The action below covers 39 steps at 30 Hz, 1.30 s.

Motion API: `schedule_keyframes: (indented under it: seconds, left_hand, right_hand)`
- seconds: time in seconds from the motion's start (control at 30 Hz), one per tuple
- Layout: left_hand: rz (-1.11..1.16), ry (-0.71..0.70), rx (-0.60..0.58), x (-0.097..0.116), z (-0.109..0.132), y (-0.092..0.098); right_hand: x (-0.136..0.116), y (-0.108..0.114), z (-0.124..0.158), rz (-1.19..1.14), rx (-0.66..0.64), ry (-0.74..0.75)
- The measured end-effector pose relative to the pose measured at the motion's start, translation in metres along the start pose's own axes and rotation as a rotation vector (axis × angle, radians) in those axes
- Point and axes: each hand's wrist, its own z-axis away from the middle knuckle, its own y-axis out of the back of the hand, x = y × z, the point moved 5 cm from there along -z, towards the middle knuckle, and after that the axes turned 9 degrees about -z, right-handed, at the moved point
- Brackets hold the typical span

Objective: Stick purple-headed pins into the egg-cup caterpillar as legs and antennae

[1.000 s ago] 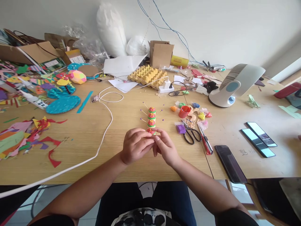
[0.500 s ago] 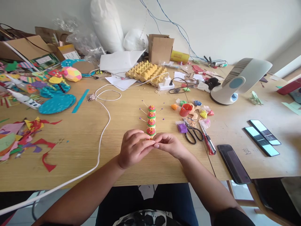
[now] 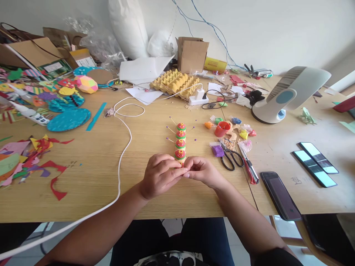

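Observation:
A craft figure like a caterpillar (image 3: 180, 143) stands on the table, a row of pale segments with red tops, green bands and small yellow rings. Thin sticks with purple tips (image 3: 171, 140) jut out from its sides. My left hand (image 3: 159, 175) is closed around the figure's nearest segment, which the fingers mostly cover. From the other side, my right hand (image 3: 203, 173) meets it with thumb and forefinger pinched together. Whatever sits in that pinch is too small and hidden to make out. The fingertips of both hands touch.
To the right lie a red cup (image 3: 222, 129), a purple clay packet (image 3: 217, 150), black scissors (image 3: 232, 158), a cutter knife (image 3: 249, 166) and a phone (image 3: 280, 195). A white cable (image 3: 119, 166) runs along the left. Behind are yellow egg trays (image 3: 173, 82) and a white fan (image 3: 288, 96).
The view has shifted slightly, so the table's things appear a little farther right. Both hands keep their grip at the near end of the figure, with barely any finger movement.

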Motion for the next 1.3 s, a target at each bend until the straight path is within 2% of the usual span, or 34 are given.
schedule_keyframes:
  seconds: [0.17,0.47,0.77,1.07,1.3]
  left_hand:
    - [-0.026,0.034,0.027,-0.004,0.001,-0.001]
    - [-0.028,0.042,0.024,-0.010,0.001,-0.004]
    - [-0.041,0.021,0.027,-0.010,-0.002,-0.005]
    - [-0.017,-0.038,0.072,-0.008,-0.001,-0.001]
    - [-0.091,-0.088,0.149,-0.003,-0.002,0.006]
  right_hand:
    - [-0.007,-0.002,0.000,0.155,0.055,0.165]
    - [-0.014,-0.009,0.000,0.295,0.069,0.230]
    - [0.006,0.003,-0.005,0.053,0.167,0.085]
    - [-0.009,-0.001,-0.003,0.209,0.130,0.233]
    - [0.003,-0.006,-0.003,0.057,0.179,0.187]
